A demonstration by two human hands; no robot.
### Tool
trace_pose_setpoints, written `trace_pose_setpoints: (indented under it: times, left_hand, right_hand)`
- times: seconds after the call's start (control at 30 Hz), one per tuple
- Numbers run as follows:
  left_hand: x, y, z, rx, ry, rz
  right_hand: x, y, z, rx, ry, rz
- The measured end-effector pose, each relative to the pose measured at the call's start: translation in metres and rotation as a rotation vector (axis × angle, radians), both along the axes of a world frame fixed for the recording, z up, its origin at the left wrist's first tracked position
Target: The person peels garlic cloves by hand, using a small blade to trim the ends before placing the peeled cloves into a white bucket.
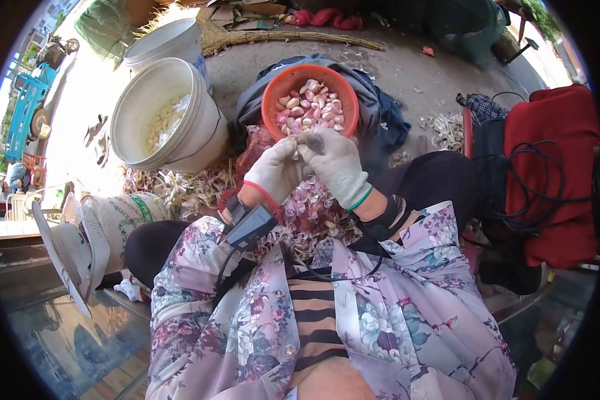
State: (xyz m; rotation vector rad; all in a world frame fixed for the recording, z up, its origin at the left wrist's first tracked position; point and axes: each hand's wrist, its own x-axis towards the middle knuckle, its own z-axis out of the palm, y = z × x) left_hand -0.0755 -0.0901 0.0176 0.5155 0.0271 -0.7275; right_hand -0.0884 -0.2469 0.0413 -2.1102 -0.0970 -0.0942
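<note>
Both my hands wear pale work gloves and meet just below an orange bowl (270,110) full of pinkish garlic cloves (311,107). My left hand (278,170), with a red cuff, has its fingertips pressed together against those of my right hand. Fingers bent in a pinch, my right hand (335,163) has a green cuff. Whatever lies between the fingertips is too small to make out. Papery garlic skins (313,207) are heaped beneath my hands. To the left of the bowl, a large white bucket (207,130) holds pale peeled cloves (161,127).
A second white bucket (187,43) stands behind the first. More skins lie on the ground at the left. A white sack (130,220) and a hat-like object (70,250) are at the lower left. On the right are red cloth (547,180) and a black cable (560,170).
</note>
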Motion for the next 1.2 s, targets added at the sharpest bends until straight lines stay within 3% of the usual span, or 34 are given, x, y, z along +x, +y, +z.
trace_pose_setpoints:
  times: [0.07,0.37,0.47,0.53,0.67,0.8,1.0,1.07,1.2]
  left_hand:
    - [0.001,0.005,-0.004,0.009,0.011,0.018]
    - [-0.002,0.002,-0.015,0.035,0.022,0.123]
    - [0.001,0.003,-0.037,0.067,-0.013,0.149]
    - [0.001,0.001,-0.034,-0.027,-0.04,0.163]
    - [-0.006,-0.009,-0.008,0.143,0.019,0.24]
    - [-0.007,-0.008,-0.01,0.038,-0.028,0.196]
    - [-0.001,-0.006,-0.014,-0.172,-0.099,0.1]
    - [0.001,-0.004,-0.009,-0.07,-0.081,0.091]
    - [0.007,-0.002,-0.001,0.267,-0.036,0.217]
  right_hand:
    - [-0.001,0.0,0.002,-0.093,-0.011,0.008]
    - [-0.003,0.004,-0.001,0.149,0.09,0.007]
    - [-0.004,0.005,-0.006,0.086,0.066,-0.004]
    - [-0.006,0.007,-0.01,0.069,0.027,-0.021]
    - [-0.006,0.01,-0.011,0.025,-0.037,-0.035]
    - [-0.004,0.008,-0.01,0.046,0.009,-0.026]
    - [0.0,0.003,0.0,0.22,0.106,-0.027]
    - [0.003,0.001,-0.011,0.318,0.18,-0.045]
    - [0.005,0.001,0.001,0.828,0.406,-0.004]
